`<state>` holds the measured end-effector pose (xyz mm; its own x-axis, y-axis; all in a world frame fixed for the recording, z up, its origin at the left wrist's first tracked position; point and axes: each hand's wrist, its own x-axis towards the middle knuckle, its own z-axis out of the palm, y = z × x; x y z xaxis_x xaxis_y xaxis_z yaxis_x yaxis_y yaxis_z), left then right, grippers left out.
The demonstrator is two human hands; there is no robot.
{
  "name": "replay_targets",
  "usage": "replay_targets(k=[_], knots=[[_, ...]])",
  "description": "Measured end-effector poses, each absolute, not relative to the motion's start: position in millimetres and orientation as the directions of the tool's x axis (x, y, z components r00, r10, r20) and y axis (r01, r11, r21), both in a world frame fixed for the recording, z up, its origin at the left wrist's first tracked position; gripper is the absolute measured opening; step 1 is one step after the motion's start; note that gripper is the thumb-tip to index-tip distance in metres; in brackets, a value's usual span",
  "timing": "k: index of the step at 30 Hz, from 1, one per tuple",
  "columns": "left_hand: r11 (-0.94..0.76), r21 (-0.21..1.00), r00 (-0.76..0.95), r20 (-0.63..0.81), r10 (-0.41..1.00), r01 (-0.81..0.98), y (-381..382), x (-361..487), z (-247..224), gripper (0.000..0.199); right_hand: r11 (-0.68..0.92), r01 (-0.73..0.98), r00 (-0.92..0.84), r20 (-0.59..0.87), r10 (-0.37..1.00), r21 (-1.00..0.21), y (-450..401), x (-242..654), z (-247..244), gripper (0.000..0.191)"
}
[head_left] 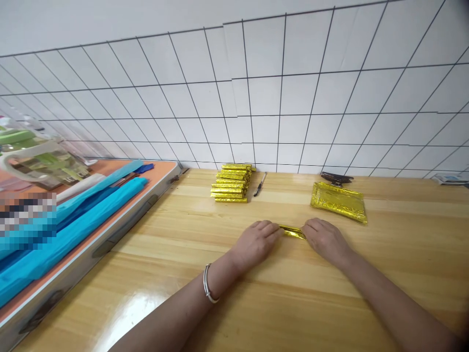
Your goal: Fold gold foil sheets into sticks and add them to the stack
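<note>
A narrow strip of shiny gold foil point(292, 231), rolled or folded, lies on the wooden table between my hands. My left hand point(257, 243), below a silver bracelet on the wrist, has its fingers closed over the strip's left end. At the right end, my right hand point(325, 239) presses with its fingers together. Fingertips and thumbs are partly hidden. Behind my left hand sits a stack of several gold foil rolls point(231, 183). Flat gold foil sheets point(339, 201) lie behind my right hand, with a black clip point(337, 177) at their back edge.
A pen point(260, 185) lies right of the stack. On the left, an orange-topped surface with a raised edge point(161, 171) bears blue fabric point(91, 215) and a clear container with green parts point(47, 164). A white tiled wall point(264, 98) rises behind the table point(176, 234).
</note>
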<state>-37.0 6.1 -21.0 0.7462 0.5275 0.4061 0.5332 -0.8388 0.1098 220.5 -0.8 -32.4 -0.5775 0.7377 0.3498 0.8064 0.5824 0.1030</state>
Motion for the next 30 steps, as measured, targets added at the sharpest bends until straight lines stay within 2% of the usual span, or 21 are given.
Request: replay_targets(k=[3,12,19,22,27,30], knots=[[-0.824,0.098,0.76,0.34,0.554,0.557,0,-29,-29,0.032,0.607,0.79,-0.598,0.339,0.727,0.092,0,221,-31,0.02],[-0.79,0.128,0.744,0.272,0.61,0.6,-7,-26,-30,0.03,0.691,0.721,-0.676,0.262,0.688,0.046,2,224,-16,0.018],[-0.793,0.116,0.741,0.299,0.602,0.598,-6,-27,-29,0.031,0.705,0.707,-0.696,0.224,0.682,0.049,1,224,-8,0.019],[-0.812,0.119,0.758,0.303,0.578,0.572,-5,-27,-30,0.033,0.71,0.704,-0.691,0.212,0.691,-0.021,1,225,-6,0.023],[-0.814,0.105,0.768,0.281,0.575,0.571,-6,-27,-30,0.033,0.691,0.687,-0.661,0.202,0.723,-0.223,-1,230,-2,0.029],[-0.824,0.077,0.786,0.26,0.561,0.562,-5,-28,-26,0.034,0.668,0.692,-0.633,0.215,0.743,-0.274,-2,233,-6,0.027]])
